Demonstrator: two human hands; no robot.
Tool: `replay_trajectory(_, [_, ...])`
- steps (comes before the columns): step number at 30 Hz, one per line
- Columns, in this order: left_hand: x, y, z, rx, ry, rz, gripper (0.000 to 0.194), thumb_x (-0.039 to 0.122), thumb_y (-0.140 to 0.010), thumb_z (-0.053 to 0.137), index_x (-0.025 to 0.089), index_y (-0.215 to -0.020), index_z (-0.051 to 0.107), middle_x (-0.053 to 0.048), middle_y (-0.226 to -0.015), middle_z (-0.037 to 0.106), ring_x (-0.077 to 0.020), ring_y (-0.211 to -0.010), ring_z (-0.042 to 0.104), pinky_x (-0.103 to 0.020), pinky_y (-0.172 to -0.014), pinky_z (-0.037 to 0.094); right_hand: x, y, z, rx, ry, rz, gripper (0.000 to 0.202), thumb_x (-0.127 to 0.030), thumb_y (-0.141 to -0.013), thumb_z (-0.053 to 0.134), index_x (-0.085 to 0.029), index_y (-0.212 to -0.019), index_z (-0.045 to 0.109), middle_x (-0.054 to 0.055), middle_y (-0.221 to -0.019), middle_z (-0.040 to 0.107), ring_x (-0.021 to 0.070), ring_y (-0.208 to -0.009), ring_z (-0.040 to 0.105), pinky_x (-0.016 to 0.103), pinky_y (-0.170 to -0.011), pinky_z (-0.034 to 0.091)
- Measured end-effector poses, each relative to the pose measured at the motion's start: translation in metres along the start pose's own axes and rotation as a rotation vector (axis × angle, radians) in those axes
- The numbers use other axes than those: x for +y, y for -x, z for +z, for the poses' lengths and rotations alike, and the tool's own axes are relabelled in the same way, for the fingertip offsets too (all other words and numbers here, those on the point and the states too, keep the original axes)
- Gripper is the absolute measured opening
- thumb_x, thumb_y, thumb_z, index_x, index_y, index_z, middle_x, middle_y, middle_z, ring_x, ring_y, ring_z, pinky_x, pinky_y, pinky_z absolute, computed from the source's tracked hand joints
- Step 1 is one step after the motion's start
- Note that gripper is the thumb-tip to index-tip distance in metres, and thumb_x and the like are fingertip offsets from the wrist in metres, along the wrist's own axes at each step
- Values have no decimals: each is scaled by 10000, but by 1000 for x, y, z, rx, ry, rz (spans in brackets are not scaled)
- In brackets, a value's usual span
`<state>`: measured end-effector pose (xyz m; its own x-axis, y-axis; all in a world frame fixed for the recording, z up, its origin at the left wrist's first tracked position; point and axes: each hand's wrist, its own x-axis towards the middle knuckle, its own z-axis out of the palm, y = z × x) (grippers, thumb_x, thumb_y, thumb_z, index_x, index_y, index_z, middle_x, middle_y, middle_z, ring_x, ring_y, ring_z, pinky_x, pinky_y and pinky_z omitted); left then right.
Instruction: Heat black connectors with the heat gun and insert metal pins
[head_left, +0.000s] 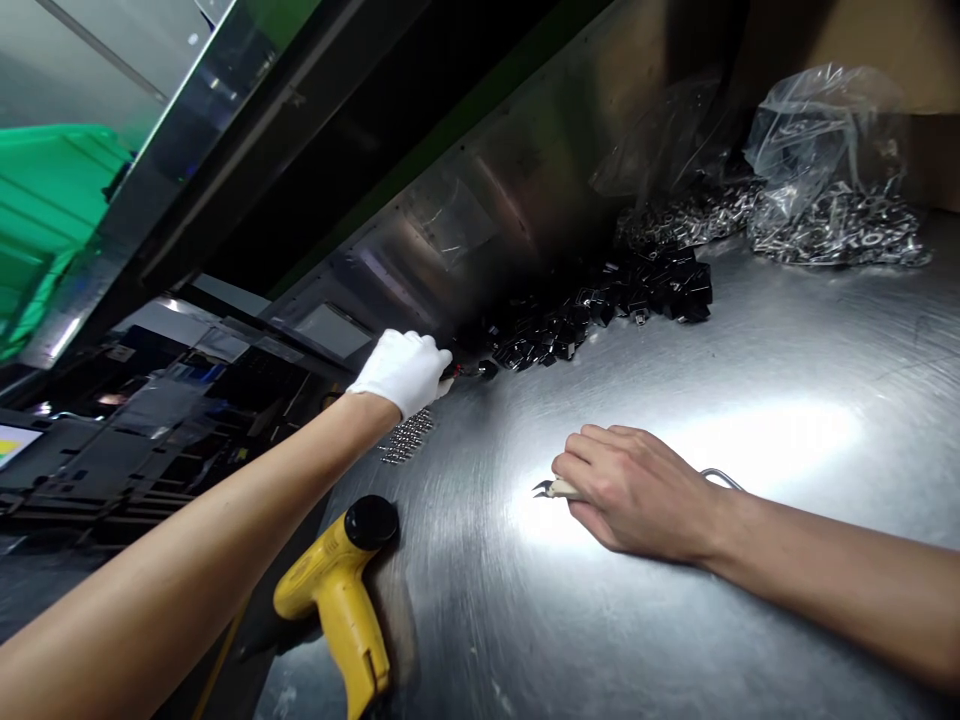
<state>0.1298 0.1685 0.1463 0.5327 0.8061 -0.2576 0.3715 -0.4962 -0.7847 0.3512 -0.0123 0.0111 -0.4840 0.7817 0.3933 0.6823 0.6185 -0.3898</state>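
Note:
My left hand [405,372], in a white glove, reaches to the back of the metal table with its fingers curled closed. A small dark piece with a red bit [452,371] shows at its fingertips, too little of it to name. Just right of that lies a small black part [487,370], at the edge of a pile of black parts [540,335]. My bare right hand [630,492] is wrapped around a pair of cutters [562,489] with a pale handle. Their pointed dark jaws stick out to the left, slightly apart, with nothing between them.
A yellow heat gun [337,590] stands at the front left. Small metal pins [407,437] lie below my left hand. Clear bags with metal terminals [836,225] are at the back right. A grey curved cord or rod [721,476] shows behind my right wrist. A shelf overhangs, holding a green bin [56,215].

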Motion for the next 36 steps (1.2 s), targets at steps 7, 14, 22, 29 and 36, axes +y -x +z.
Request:
replay_trajectory(7, [38,75,-18,86,121,94,372,524,-974,456,222,-1029,667,-99,-905,643,-276,-843,609,-378,-694,324,8,-2,-7,64,25,97,131,-194,-910,476,-191,-866,600,23,-852,594,181,-799,524,346,-669,348])
replay_trajectory(14, [75,124,-32,81,279,119,372,540,-967,465,235,-1029,668,-92,-907,640,-279,-852,613,-397,-713,380,13,-3,-17,21,4,153,240,-220,-918,493,-205,-1094,655,38,-1039,673,183,-873,603,319,-670,360])
replay_trajectory(22, [83,144,-24,40,425,-51,463,612,-941,461,244,-1092,699,-107,-979,688,-308,-889,654,-397,-709,440,13,-3,-24,-21,21,190,236,-246,-930,511,-210,-1087,684,45,-1020,701,199,-893,623,312,-699,377])
replay_trajectory(29, [64,134,-28,-37,544,-54,598,729,-872,458,288,-1183,715,-105,-1063,701,-314,-931,666,-385,-756,479,2,-4,-20,-43,43,205,250,-260,-954,487,-210,-1114,673,49,-1017,703,200,-894,618,308,-738,397])
replay_trajectory(36, [54,125,-32,-77,549,-49,556,698,-834,513,297,-1160,718,-104,-1092,718,-319,-973,677,-374,-745,492,-14,-16,-19,-101,17,259,264,-429,-951,542,-213,-1001,685,55,-932,709,214,-838,637,322,-693,414])
